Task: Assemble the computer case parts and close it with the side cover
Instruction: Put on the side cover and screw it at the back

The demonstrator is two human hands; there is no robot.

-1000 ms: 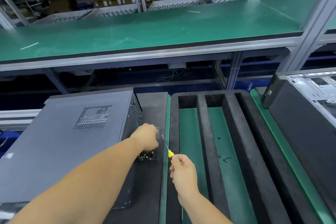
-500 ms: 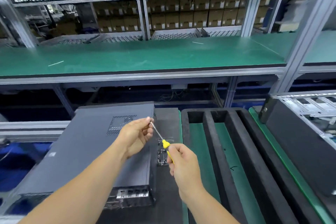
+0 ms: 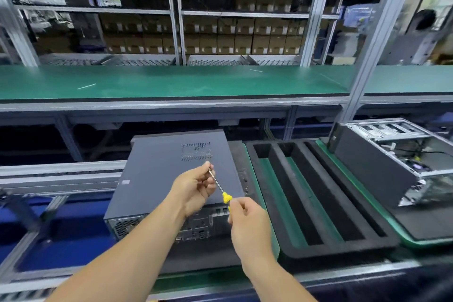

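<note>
Above the closed computer case (image 3: 169, 174), right hand (image 3: 247, 223) grips the screwdriver (image 3: 220, 189) handle; left hand (image 3: 196, 189) fingers (image 3: 208, 167) pinch its tip.

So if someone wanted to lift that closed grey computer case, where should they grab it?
Probably with both hands on the closed case's long left and right edges, coming from above. It lies flat, wide side cover up, too broad for one hand; its right edge sits close to the foam tray.
</note>
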